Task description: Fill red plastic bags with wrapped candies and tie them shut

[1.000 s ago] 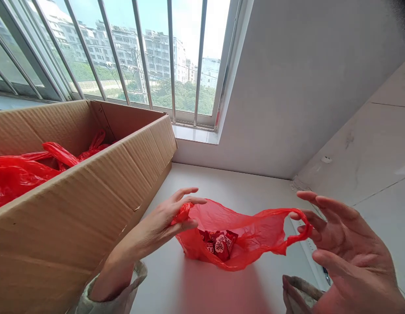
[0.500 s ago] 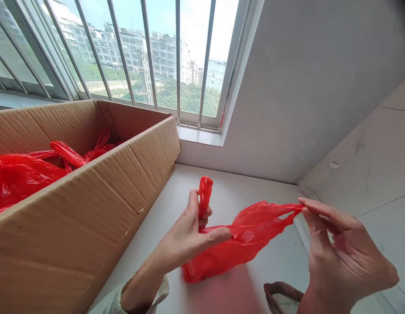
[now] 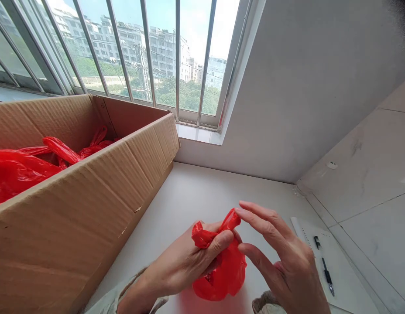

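A red plastic bag (image 3: 227,277) hangs bunched up just over the white tabletop, its lower part rounded. My left hand (image 3: 189,257) is closed around the gathered neck of the bag, thumb pressed across it. Two twisted ends of red plastic stick out above that grip, one to the left and one to the right. My right hand (image 3: 284,255) is beside the right-hand end, fingers and thumb spread apart; a fingertip is at or against the plastic. Whether it touches I cannot tell. What the bag contains is hidden.
A large open cardboard box (image 3: 120,196) stands at the left with several red plastic bags (image 3: 22,172) inside. On the right lie a pen (image 3: 327,277) and white paper (image 3: 341,266). Behind the white table (image 3: 235,181) are a grey wall (image 3: 303,87) and a barred window (image 3: 163,56).
My right hand has let go of the stretched-out handle end and moved left. The bag's top is now gathered in my left hand, which has closed on it. The pen and paper have come into sight.
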The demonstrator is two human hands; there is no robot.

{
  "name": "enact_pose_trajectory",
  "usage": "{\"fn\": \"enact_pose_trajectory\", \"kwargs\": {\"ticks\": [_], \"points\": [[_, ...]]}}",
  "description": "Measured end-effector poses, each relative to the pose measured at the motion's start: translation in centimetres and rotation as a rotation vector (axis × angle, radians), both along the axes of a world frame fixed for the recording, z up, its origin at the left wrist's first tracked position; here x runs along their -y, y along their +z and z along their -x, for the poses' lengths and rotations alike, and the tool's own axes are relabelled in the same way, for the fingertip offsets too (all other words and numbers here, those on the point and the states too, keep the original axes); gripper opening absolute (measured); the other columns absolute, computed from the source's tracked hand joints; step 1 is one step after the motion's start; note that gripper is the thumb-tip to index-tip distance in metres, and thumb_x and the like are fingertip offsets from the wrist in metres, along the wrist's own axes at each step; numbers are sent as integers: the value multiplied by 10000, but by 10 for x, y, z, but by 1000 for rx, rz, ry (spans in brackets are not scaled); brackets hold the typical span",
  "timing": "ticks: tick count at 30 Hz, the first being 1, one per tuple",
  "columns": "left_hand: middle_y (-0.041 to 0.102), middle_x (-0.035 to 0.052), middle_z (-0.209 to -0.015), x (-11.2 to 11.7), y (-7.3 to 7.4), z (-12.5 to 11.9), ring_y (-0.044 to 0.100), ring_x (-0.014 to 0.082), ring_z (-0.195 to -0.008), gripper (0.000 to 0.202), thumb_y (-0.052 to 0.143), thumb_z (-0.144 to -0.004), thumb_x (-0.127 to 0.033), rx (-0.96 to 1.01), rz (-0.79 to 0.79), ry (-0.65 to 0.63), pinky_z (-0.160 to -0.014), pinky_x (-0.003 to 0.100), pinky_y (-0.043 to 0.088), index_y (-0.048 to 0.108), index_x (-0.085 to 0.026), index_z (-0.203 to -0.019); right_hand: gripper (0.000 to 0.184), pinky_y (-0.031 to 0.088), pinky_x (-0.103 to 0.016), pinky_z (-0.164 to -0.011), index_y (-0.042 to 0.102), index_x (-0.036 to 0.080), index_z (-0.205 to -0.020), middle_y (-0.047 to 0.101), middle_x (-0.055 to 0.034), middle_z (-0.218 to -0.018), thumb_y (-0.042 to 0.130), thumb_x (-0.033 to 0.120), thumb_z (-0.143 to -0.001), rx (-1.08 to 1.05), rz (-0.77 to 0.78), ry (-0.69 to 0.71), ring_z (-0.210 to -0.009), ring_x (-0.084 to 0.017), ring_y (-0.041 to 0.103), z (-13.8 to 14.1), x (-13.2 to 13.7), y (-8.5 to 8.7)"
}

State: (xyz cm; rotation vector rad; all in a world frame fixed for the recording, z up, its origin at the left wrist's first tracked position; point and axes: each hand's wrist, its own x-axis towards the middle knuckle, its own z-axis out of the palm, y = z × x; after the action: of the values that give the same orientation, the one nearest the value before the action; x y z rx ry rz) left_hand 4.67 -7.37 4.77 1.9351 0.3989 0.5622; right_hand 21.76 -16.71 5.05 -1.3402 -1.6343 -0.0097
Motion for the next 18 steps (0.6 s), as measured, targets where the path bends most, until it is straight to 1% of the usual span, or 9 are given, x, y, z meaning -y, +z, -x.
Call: {"fn": "enact_pose_trajectory", "kwargs": {"ticks": [3,4,6,8,10,12,14,16,18], "points": [[404,-39,-551,-7,-3,0,367,104,-464,489,240,-1047,-512,-55,311,-147,-413,216,290,438,-215,-713,208,579,-219,-638,684,273,-1050,738,11,-868,607,141,-909,-111,96,109,-693,-125,691,-6,-13,-4],[415,-30,-551,-9,-5,-1,377,104,-477,530,232,-1043,-536,-59,393,-171,-432,223,289,425,-207,-675,191,563,-208,-606,674,265,-994,723,25,-806,591,114,-910,-157,85,109,-649,-114,674,-5,-14,-5],[453,-12,-561,-11,-9,-2,417,107,-508,592,221,-1035,-570,-48,516,-198,-468,225,317,442,-193,-636,202,542,-219,-601,653,255,-952,702,20,-786,583,74,-897,-188,1,72,-661,-120,659,2,-13,-5],[539,5,-659,-13,-10,-4,489,113,-591,559,283,-1033,-562,9,602,-177,-543,218,390,559,-184,-728,234,518,-239,-616,642,248,-959,686,3,-791,574,40,-877,-113,-70,96,-689,-131,636,9,-8,-3],[606,17,-814,-15,-9,-4,539,120,-695,386,421,-1016,-510,63,677,-171,-657,227,453,642,-199,-956,216,477,-246,-589,640,226,-905,658,-4,-734,549,33,-869,59,-21,234,-655,-132,589,14,-2,0],[630,25,-917,-19,-4,-3,561,128,-777,238,581,-957,-408,80,665,-201,-739,238,468,642,-203,-1061,201,428,-245,-531,629,204,-790,622,-1,-649,520,65,-887,251,108,395,-597,-127,541,16,1,3],[636,34,-920,-21,1,-1,565,138,-800,152,644,-900,-303,98,569,-254,-737,237,464,636,-173,-979,230,409,-244,-505,619,201,-731,624,0,-629,515,122,-920,336,219,499,-574,-125,531,13,1,5],[620,35,-895,-22,5,2,542,137,-775,73,627,-874,-219,104,402,-272,-685,231,444,602,-159,-908,180,445,-233,-546,642,213,-788,658,4,-677,548,177,-938,216,250,510,-596,-122,560,6,-1,5],[562,-2,-785,-21,5,5,462,109,-663,35,558,-877,-146,68,242,-273,-597,217,392,556,-171,-901,70,499,-231,-675,664,246,-931,696,-1,-807,605,210,-925,-7,221,417,-718,-133,623,-2,-5,1]]}}
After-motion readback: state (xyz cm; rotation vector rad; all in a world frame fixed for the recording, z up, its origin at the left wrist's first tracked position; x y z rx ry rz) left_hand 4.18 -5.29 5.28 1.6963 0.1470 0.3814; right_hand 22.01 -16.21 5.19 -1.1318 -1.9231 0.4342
